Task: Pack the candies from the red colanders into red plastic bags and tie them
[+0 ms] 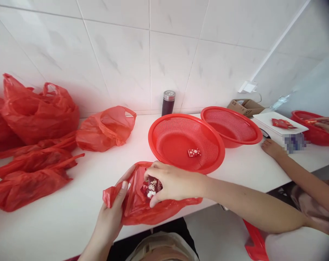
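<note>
My left hand (pixel 116 203) is closed on the edge of a red plastic bag (pixel 145 217), thumb on top, at the table's front edge. The bag's mouth faces up. Over that mouth, my right hand (pixel 175 181) grips a dark red packet (pixel 153 186) with pale lettering. More small red wrapping shows beside the packet, but the bag's lower contents are hidden. Just behind my right hand stands a red perforated basket (pixel 159 127), with one small red packet with white dots (pixel 194 152) lying inside.
Several red plastic bags (pixel 39 112) lie at the left. A dark tumbler (pixel 168 103) stands by the wall. To the right are a second red basket (pixel 232 116), a cardboard box (pixel 244 107), a white scale (pixel 262 117), and another person's hands (pixel 271 148).
</note>
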### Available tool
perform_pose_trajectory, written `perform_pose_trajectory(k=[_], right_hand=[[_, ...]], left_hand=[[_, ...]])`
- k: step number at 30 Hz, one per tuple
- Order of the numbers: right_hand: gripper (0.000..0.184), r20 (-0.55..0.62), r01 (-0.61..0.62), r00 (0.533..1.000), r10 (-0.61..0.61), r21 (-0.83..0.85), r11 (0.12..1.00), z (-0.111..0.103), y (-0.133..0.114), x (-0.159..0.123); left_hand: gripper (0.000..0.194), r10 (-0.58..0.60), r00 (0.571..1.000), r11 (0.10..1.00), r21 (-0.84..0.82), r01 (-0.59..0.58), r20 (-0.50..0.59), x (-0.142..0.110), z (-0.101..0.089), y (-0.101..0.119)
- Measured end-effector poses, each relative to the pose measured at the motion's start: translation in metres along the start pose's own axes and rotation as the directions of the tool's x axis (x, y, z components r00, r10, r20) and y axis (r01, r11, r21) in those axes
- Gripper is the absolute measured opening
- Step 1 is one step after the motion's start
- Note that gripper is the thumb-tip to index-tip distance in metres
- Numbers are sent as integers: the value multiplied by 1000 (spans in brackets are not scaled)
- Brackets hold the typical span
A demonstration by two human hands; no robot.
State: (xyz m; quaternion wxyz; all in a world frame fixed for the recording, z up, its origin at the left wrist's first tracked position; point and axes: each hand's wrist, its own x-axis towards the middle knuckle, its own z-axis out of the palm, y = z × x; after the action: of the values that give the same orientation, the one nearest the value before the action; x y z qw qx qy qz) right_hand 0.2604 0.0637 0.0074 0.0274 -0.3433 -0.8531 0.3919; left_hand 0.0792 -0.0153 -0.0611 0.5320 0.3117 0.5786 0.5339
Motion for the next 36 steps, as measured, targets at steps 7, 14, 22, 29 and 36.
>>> perform_pose_trajectory(k=[7,14,22,29,36], right_hand=[[54,4,-37,999,38,-149,988,11,19,0],[45,-77,47,996,-45,27,999,-16,21,-19],[58,-236,-531,848,475,-384,756,-70,123,-15],[19,-123,-457,888,442,-338,823,-70,130,-12],[26,-214,79,974,-78,-2,997,-32,9,-26]], left_hand=[[79,-59,997,989,-135,66,56,-7,-2,7],[76,-78,994,985,-149,89,82,-6,-5,7],[78,-92,990,973,-202,111,104,-9,-4,4],[72,-42,991,981,-180,65,128,-8,-5,1],[70,20,996,991,-137,-9,82,-8,2,4]])
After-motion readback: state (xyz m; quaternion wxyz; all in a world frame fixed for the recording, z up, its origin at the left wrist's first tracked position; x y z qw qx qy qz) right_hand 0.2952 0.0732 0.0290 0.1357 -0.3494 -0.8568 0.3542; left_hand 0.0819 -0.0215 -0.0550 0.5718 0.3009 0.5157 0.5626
